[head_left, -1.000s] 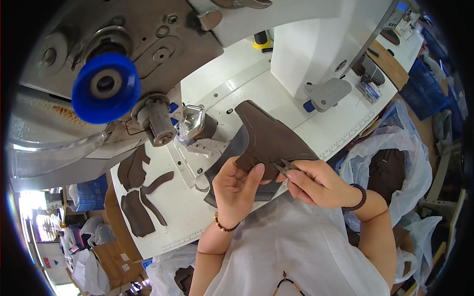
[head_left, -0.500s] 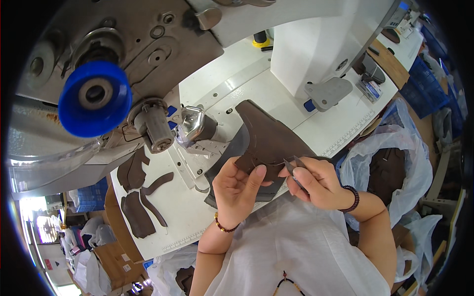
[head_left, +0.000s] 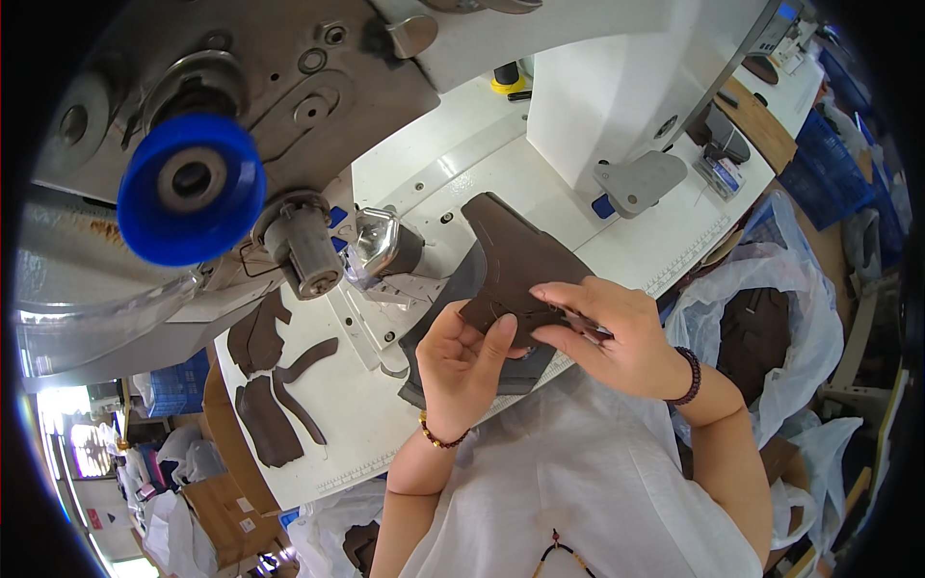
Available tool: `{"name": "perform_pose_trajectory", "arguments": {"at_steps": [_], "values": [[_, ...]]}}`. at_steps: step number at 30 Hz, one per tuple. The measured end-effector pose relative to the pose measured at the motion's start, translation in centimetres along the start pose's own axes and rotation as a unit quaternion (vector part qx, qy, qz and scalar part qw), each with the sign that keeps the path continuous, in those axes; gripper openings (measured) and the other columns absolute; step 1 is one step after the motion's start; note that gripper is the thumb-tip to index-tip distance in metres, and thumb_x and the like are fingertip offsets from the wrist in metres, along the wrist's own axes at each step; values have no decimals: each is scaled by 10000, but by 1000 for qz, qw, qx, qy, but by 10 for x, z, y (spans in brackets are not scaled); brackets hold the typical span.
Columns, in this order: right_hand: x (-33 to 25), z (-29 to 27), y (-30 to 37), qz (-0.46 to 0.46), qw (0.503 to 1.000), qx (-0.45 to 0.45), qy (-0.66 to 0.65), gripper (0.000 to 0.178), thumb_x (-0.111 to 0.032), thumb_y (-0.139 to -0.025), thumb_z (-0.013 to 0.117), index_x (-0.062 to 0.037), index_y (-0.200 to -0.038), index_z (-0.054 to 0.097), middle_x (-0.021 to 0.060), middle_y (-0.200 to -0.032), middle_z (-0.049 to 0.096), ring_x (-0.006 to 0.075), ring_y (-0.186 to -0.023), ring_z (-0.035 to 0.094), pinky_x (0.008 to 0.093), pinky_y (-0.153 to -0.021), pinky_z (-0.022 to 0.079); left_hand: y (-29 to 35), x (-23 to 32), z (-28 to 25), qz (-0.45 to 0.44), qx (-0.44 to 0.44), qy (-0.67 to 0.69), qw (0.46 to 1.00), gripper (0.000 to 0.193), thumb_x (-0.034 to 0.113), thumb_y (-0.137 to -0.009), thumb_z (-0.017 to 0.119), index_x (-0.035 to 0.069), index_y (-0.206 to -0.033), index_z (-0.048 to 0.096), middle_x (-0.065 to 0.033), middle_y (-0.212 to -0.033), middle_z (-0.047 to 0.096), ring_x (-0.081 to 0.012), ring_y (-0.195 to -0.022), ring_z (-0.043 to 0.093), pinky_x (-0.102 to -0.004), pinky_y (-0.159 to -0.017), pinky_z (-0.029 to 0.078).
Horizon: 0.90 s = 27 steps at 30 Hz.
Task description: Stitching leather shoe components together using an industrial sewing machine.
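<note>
A dark brown leather piece [head_left: 525, 255] with stitched lines lies over the machine bed's dark edge, its near end raised. My left hand [head_left: 461, 371] grips that near end, thumb on top and fingers underneath. My right hand [head_left: 621, 337] is closed around small pointed thread snips [head_left: 590, 328], now mostly hidden by the fingers. The tips of its thumb and index finger are at the leather's surface, just right of my left thumb. Whether they pinch a thread there is too small to tell.
A sewing machine head with a blue ring [head_left: 140, 217] looms at upper left. Several loose brown leather pieces [head_left: 265, 419] lie on the white table [head_left: 337, 453]. To the right hangs a clear plastic bag [head_left: 819, 323] of brown pieces, near a blue crate [head_left: 829, 169].
My right hand has turned over, bringing thumb and index finger onto the leather, while the snips' blades swung back into the palm. My left hand keeps its hold almost unmoved.
</note>
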State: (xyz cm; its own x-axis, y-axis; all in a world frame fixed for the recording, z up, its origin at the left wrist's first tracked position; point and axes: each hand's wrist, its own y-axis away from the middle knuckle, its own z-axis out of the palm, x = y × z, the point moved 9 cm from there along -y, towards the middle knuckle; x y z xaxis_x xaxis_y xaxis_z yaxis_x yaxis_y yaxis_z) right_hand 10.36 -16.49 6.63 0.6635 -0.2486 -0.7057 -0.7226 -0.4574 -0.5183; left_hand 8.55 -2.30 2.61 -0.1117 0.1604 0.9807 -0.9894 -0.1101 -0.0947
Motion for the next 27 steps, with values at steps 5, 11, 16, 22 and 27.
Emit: {"name": "perform_pose_trajectory", "arguments": {"at_steps": [5,11,16,22,27], "values": [[-7,8,-5,-61,997,-21,35,393,1,-637,695,-63,-1000,558,42,-792,529,183,-564,529,279,-463,414,4,3,1,17,-6,-27,999,205,16,-876,565,-84,-1047,512,-113,-882,653,-108,-776,629,-229,-652,555],[-2,0,-14,-32,998,-34,40,253,-9,-715,662,-45,-935,542,56,-785,537,192,-587,540,272,-506,427,5,-1,-2,13,-15,-19,1000,190,17,-876,565,-76,-1033,513,-111,-870,651,-110,-761,632,-223,-643,552],[21,-12,-22,50,986,-81,-136,102,-67,-786,661,2,-818,593,83,-776,584,213,-700,568,283,-612,449,4,-3,-7,-6,-27,33,999,191,34,-883,561,-61,-1041,511,-116,-883,641,-129,-756,637,-218,-624,550],[14,10,-20,-10,986,-108,-124,108,-56,-791,635,2,-874,599,81,-828,576,229,-732,584,299,-637,465,5,-7,-4,-26,-64,60,996,185,53,-889,560,-54,-1032,510,-115,-888,638,-126,-740,631,-217,-603,547],[8,18,-19,12,988,-144,-60,88,-49,-814,599,-22,-889,562,75,-842,552,201,-729,566,279,-634,454,6,-11,-7,-34,-66,81,994,172,60,-889,563,-45,-1018,517,-109,-884,637,-120,-730,627,-210,-593,543]]}}
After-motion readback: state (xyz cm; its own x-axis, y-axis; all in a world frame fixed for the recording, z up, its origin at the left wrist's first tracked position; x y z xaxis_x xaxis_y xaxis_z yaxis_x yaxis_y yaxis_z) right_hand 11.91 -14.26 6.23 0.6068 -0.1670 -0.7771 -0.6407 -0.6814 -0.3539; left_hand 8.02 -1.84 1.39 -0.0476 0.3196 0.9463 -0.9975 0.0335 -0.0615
